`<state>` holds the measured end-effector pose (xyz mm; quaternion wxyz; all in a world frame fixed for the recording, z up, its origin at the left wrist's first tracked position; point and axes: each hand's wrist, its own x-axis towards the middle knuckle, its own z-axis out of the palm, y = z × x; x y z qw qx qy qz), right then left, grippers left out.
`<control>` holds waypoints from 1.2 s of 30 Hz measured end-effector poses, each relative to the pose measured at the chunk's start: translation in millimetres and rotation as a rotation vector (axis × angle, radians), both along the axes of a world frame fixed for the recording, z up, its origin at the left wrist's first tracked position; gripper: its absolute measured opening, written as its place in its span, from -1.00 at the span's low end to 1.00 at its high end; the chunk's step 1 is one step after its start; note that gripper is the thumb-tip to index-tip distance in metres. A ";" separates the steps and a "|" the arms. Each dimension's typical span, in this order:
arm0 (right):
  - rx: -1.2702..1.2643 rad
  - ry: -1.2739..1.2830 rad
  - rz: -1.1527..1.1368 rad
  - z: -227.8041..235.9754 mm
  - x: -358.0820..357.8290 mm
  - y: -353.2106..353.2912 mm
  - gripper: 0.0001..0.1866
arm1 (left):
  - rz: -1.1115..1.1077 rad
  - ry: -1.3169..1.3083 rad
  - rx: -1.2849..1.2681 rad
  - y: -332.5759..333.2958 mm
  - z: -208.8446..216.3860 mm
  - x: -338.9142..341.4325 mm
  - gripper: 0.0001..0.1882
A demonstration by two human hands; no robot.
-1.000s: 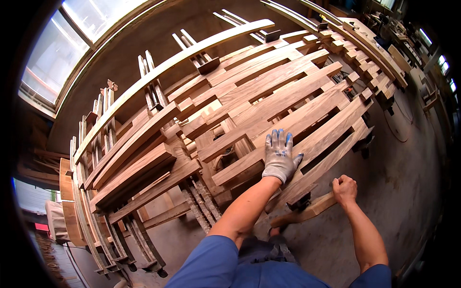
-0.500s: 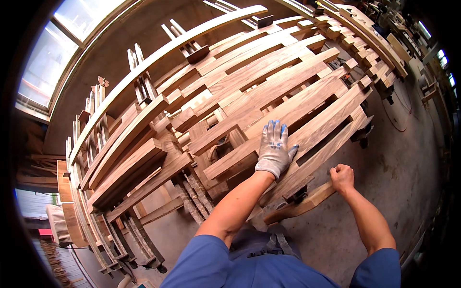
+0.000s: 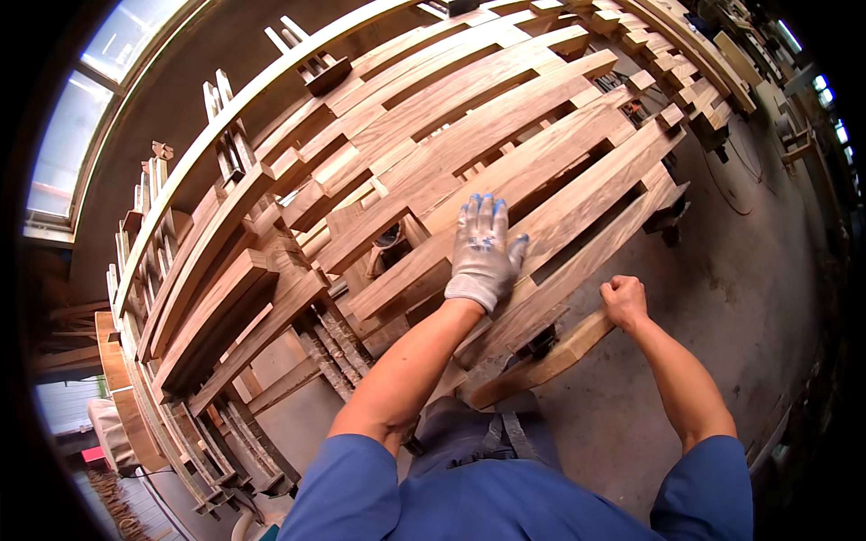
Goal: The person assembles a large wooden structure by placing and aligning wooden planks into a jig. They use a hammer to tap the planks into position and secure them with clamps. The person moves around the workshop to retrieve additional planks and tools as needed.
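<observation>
Left hand [image 3: 484, 252] (gloved) touches boards [image 3: 410, 270]; right hand [image 3: 624, 302] grips 1 timber [image 3: 555, 362].

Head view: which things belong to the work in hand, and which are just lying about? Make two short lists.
Work in hand:
Left hand, gloved, flat on the slotted wooden boards
Right hand, bare, closed on the end of a wooden bar

Apparently just lying about:
Beige bundle, far left
Red object, far left
</observation>
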<state>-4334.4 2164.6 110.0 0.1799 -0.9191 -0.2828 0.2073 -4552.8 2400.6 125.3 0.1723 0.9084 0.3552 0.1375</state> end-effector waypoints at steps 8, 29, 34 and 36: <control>-0.016 0.167 0.045 -39.8 25.1 -5.7 -0.62 | 0.230 -0.355 -0.509 20.6 35.1 -21.1 -0.52; -0.027 0.171 0.148 -32.4 22.6 -1.6 -0.53 | 0.379 0.414 -0.560 -260.1 -19.6 -159.0 -0.20; -0.129 0.165 0.136 -24.8 24.7 2.2 -0.53 | 0.209 0.463 -0.682 -223.8 -32.6 -154.0 -0.38; -0.134 0.165 0.137 -21.0 22.9 3.0 -0.53 | 0.180 0.461 -0.704 -219.9 -33.5 -155.0 -0.43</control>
